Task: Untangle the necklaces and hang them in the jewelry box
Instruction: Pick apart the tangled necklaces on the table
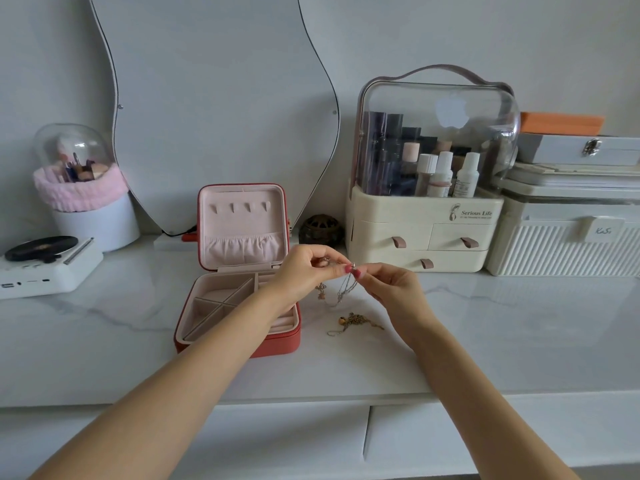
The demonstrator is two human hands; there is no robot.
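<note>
Two hands (304,271) (391,289) pinch one silver necklace (346,289); four hooks (240,207).

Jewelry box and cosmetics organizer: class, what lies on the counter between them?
In the head view, between the jewelry box and the cosmetics organizer sit a small dark carved ornament and, nearer, both hands working the silver necklace.

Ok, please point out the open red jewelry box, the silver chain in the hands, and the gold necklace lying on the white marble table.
open red jewelry box (291,346): head view, front right corner
silver chain (346,289): head view, hanging strands
gold necklace (353,320): head view, bunched middle
</note>
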